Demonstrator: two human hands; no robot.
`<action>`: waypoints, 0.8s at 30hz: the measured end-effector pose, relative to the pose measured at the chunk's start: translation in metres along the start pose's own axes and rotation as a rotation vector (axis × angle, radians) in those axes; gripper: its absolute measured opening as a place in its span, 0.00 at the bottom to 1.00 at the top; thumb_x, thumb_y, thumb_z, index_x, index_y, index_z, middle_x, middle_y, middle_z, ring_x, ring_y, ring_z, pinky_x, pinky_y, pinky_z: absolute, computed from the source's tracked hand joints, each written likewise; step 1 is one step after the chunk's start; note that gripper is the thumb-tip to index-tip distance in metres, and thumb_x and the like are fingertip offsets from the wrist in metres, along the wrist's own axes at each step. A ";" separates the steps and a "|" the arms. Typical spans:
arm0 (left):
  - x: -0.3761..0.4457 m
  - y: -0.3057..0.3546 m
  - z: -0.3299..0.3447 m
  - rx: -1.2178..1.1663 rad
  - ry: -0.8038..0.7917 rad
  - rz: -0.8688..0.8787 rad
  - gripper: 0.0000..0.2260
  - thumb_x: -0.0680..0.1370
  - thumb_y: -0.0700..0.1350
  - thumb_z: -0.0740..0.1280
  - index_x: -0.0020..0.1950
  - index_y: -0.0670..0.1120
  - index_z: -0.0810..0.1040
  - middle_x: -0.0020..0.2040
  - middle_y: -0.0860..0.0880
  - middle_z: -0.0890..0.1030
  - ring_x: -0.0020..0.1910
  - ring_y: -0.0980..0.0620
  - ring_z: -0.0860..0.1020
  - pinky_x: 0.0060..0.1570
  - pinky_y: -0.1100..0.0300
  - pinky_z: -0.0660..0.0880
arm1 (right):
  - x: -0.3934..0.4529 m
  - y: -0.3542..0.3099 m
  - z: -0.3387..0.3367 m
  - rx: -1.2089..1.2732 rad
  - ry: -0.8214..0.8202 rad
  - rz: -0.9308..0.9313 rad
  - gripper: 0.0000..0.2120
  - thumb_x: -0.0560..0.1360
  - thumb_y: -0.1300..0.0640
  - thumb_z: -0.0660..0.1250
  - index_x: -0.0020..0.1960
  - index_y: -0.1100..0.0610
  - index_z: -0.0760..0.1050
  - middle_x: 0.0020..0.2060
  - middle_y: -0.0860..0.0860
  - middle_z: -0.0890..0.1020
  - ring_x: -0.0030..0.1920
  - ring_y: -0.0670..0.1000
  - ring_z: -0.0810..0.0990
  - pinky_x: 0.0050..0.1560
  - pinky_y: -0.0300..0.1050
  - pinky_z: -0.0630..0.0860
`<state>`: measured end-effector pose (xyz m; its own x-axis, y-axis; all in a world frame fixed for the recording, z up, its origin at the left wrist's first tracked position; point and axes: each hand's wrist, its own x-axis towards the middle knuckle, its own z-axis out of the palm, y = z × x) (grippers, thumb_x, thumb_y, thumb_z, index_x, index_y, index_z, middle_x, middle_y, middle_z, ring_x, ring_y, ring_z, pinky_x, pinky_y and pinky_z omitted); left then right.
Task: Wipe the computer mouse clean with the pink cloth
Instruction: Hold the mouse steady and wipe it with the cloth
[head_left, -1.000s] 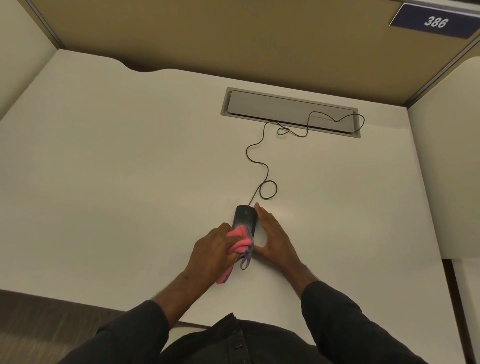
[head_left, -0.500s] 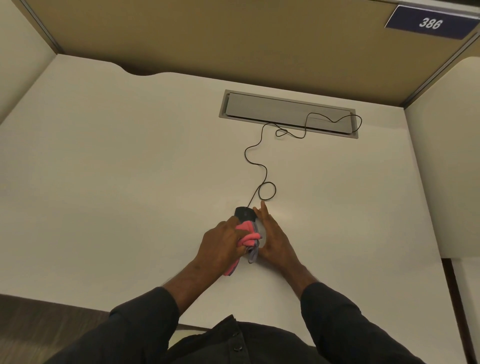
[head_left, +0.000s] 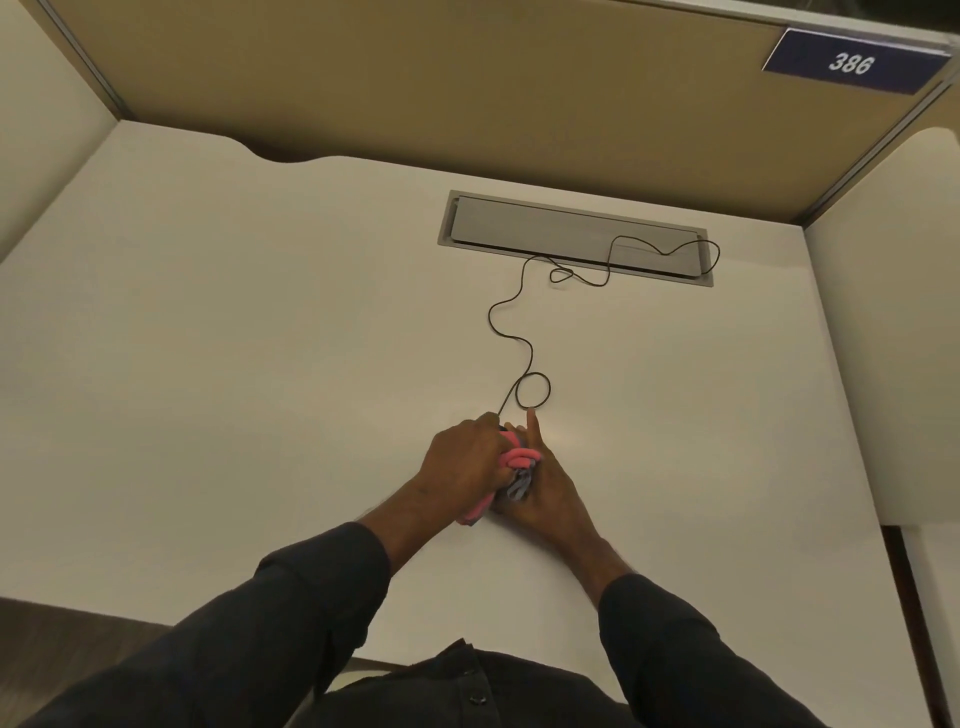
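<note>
Pink cloth (head_left: 517, 459), bunched into folds with a grey part hanging at its near end, sits between the two hands on the white desk (head_left: 208, 364). Curled fingers of the left hand (head_left: 457, 470) grip the cloth and press it down over the mouse (head_left: 503, 429), which is almost wholly hidden; only a dark sliver shows at the far end, just beyond the knuckles. On the other side lies the right hand (head_left: 548, 491), close against the cloth, one finger straight and pointing away from the body, the others too hidden to tell. Whether this hand holds the mouse cannot be told. A thin black cable (head_left: 511, 338) leaves the mouse, makes a small loop just beyond the fingertips, then winds to the grey cable hatch (head_left: 571, 234) near the partition.
</note>
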<state>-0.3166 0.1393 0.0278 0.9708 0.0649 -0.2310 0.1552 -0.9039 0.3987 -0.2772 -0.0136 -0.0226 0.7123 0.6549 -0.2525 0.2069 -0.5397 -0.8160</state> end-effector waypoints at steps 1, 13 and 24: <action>0.002 -0.001 0.000 -0.004 -0.004 -0.009 0.12 0.75 0.57 0.67 0.52 0.51 0.82 0.43 0.52 0.69 0.40 0.50 0.73 0.39 0.55 0.72 | -0.002 0.004 0.001 0.004 0.011 -0.006 0.44 0.70 0.51 0.73 0.76 0.69 0.56 0.63 0.51 0.75 0.61 0.45 0.75 0.65 0.34 0.70; 0.015 -0.012 -0.003 -0.143 -0.010 -0.136 0.17 0.72 0.58 0.70 0.51 0.47 0.80 0.44 0.51 0.75 0.39 0.51 0.77 0.42 0.53 0.78 | -0.006 0.012 0.007 0.089 0.065 0.031 0.62 0.60 0.25 0.73 0.80 0.55 0.52 0.67 0.30 0.66 0.66 0.28 0.66 0.65 0.25 0.64; 0.022 -0.021 0.002 -0.401 0.042 -0.315 0.13 0.69 0.55 0.72 0.38 0.45 0.78 0.39 0.51 0.76 0.38 0.50 0.78 0.37 0.53 0.75 | -0.006 0.001 0.003 0.045 0.076 -0.033 0.61 0.62 0.36 0.80 0.80 0.39 0.40 0.74 0.38 0.66 0.70 0.37 0.69 0.66 0.32 0.69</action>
<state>-0.2991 0.1588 0.0123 0.8706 0.3327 -0.3624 0.4918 -0.6047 0.6265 -0.2837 -0.0166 -0.0239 0.7546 0.6290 -0.1869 0.2019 -0.4936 -0.8459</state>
